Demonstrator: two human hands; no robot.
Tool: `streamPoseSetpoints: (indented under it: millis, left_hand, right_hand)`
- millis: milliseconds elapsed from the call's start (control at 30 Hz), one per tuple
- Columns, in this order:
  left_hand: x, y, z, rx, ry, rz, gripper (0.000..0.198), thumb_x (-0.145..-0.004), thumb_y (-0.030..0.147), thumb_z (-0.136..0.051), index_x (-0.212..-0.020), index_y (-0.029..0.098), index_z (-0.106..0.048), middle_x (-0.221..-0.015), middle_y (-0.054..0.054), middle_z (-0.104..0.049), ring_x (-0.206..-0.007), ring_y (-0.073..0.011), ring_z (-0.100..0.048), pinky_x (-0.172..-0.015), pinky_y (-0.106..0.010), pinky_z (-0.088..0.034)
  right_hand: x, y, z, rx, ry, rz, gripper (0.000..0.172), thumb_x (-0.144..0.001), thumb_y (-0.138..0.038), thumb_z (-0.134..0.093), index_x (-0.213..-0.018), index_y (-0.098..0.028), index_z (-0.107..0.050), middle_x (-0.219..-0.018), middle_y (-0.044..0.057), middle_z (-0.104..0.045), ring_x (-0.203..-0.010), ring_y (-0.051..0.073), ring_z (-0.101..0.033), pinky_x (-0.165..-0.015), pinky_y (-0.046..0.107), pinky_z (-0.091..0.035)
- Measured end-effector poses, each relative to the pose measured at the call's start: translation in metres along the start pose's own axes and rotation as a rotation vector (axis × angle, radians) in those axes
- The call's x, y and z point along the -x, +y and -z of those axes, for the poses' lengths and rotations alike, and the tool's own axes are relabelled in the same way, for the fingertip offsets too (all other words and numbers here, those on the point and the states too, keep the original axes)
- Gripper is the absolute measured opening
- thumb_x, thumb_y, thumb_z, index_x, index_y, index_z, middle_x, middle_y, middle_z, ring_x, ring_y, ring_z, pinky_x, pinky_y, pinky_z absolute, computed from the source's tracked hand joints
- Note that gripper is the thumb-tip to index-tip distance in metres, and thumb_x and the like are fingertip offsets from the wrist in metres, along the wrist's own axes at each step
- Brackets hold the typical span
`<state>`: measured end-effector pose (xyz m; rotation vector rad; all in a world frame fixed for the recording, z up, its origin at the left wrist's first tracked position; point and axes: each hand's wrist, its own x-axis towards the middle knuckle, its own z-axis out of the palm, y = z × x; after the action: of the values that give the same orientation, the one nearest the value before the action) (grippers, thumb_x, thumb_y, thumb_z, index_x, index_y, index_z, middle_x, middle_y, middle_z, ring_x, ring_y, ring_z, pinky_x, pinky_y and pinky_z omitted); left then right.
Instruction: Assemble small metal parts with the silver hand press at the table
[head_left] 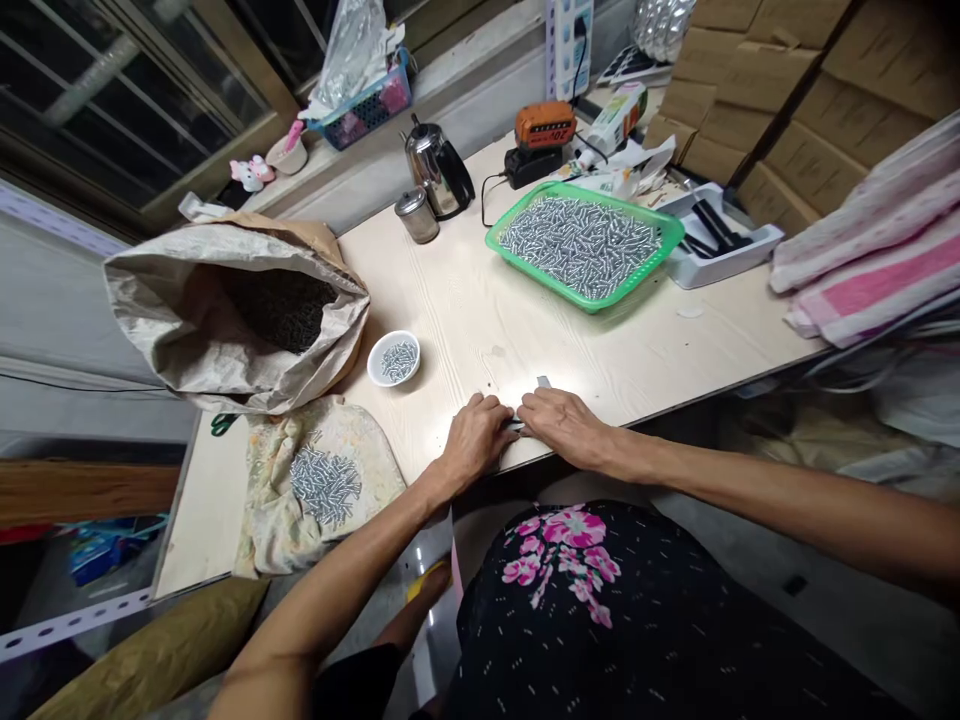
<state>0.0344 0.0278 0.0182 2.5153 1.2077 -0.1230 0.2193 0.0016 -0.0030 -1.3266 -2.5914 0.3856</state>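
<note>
My left hand (477, 438) and my right hand (564, 428) are close together at the front edge of the wooden table (457, 290). The fingers of both are curled and pressed down on a small, greyish, shiny piece (515, 425), mostly hidden under them. A short grey strip (543, 381) sticks out beyond my right hand's knuckles. Left of my hands stands a small white bowl (374, 368) holding silvery screw-like pieces (400, 360). More such pieces (326, 487) lie heaped on a stained cloth (379, 465).
A green tray (592, 304) full of silvery pieces stands at the back, beside a grey bin (720, 270). An open sack (172, 315) holds dark pieces at left. A kettle (442, 165), metal canister (417, 217) and orange battery (545, 125) stand behind. Cardboard boxes (712, 80) are stacked right.
</note>
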Motion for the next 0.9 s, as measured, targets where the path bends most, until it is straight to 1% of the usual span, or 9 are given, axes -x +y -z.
streamPoseSetpoints:
  millis: [33,167,233,300,367,433,533,700,900]
  left_hand:
    - [0.001,-0.003,0.0,0.017,0.017,0.003,0.03,-0.086,0.035,-0.068,-0.11,0.018,-0.066,-0.103,-0.01,-0.064,-0.102,-0.0259,-0.055,-0.086,-0.037,-0.048]
    - [0.017,-0.021,0.005,0.183,0.19,0.05,0.07,-0.077,0.039,-0.077,-0.138,0.019,-0.05,-0.134,-0.015,-0.054,-0.123,-0.0297,-0.05,-0.101,-0.043,-0.044]
    - [0.032,-0.031,0.01,0.28,0.305,0.16,0.059,-0.083,0.039,-0.07,-0.136,0.019,-0.053,-0.129,-0.014,-0.057,-0.121,-0.0271,-0.054,-0.101,-0.041,-0.045]
    - [0.049,-0.037,0.014,0.347,0.379,0.327,0.035,-0.09,0.036,-0.06,-0.119,0.017,-0.065,-0.112,-0.012,-0.065,-0.105,-0.0228,-0.062,-0.092,-0.036,-0.049]
    - [0.064,-0.038,0.014,0.357,0.38,0.477,0.023,-0.091,0.032,-0.056,-0.096,0.016,-0.072,-0.096,-0.009,-0.069,-0.088,-0.0195,-0.065,-0.081,-0.031,-0.05]
    - [0.076,-0.036,0.012,0.348,0.348,0.552,0.018,-0.088,0.029,-0.058,-0.083,0.018,-0.072,-0.087,-0.006,-0.07,-0.08,-0.018,-0.064,-0.076,-0.029,-0.048]
    - [0.084,-0.036,0.007,0.4,0.362,0.584,0.018,-0.087,0.029,-0.058,-0.08,0.018,-0.072,-0.083,-0.004,-0.071,-0.079,-0.0174,-0.065,-0.074,-0.027,-0.046]
    - [0.085,-0.043,0.003,0.414,0.433,0.645,0.02,-0.088,0.028,-0.056,-0.08,0.017,-0.07,-0.083,-0.004,-0.071,-0.079,-0.0173,-0.064,-0.074,-0.027,-0.045]
    - [0.081,-0.023,-0.016,0.269,0.32,0.454,0.018,-0.088,0.033,-0.063,-0.094,0.017,-0.068,-0.091,-0.006,-0.067,-0.084,-0.0189,-0.061,-0.075,-0.03,-0.046]
  right_hand:
    - [0.001,0.003,0.002,0.005,0.023,0.009,0.01,-0.094,-0.022,-0.054,-0.094,-0.015,-0.061,-0.092,0.009,-0.064,-0.087,0.021,-0.054,-0.076,0.034,-0.04]
    - [0.007,0.009,0.008,-0.041,0.196,0.072,0.048,-0.088,-0.042,-0.065,-0.124,-0.013,-0.053,-0.122,0.017,-0.057,-0.11,0.03,-0.05,-0.086,0.041,-0.042]
    - [0.011,0.006,0.008,-0.062,0.232,0.091,0.043,-0.088,-0.042,-0.065,-0.121,-0.016,-0.056,-0.12,0.015,-0.058,-0.111,0.029,-0.049,-0.088,0.041,-0.041]
    - [0.013,0.0,0.003,-0.066,0.198,0.103,0.027,-0.088,-0.038,-0.065,-0.106,-0.017,-0.061,-0.109,0.011,-0.061,-0.103,0.027,-0.05,-0.085,0.039,-0.039]
    - [0.013,-0.006,-0.005,-0.05,0.157,0.115,0.016,-0.089,-0.032,-0.064,-0.094,-0.017,-0.062,-0.1,0.008,-0.061,-0.095,0.024,-0.05,-0.082,0.037,-0.037]
    - [0.01,-0.011,-0.012,-0.023,0.147,0.124,0.008,-0.092,-0.025,-0.059,-0.091,-0.017,-0.06,-0.095,0.007,-0.061,-0.091,0.023,-0.049,-0.079,0.036,-0.034]
    - [0.004,-0.014,-0.017,-0.001,0.194,0.136,0.012,-0.096,-0.018,-0.048,-0.089,-0.017,-0.058,-0.09,0.007,-0.06,-0.086,0.021,-0.049,-0.077,0.035,-0.031]
    - [-0.004,-0.007,-0.011,0.006,0.287,0.112,0.018,-0.099,-0.02,-0.041,-0.09,-0.016,-0.057,-0.09,0.007,-0.06,-0.083,0.021,-0.05,-0.077,0.035,-0.03]
    - [-0.002,0.004,-0.01,-0.056,0.389,-0.017,0.016,-0.099,-0.023,-0.042,-0.095,-0.017,-0.056,-0.091,0.008,-0.061,-0.086,0.021,-0.053,-0.077,0.035,-0.032]
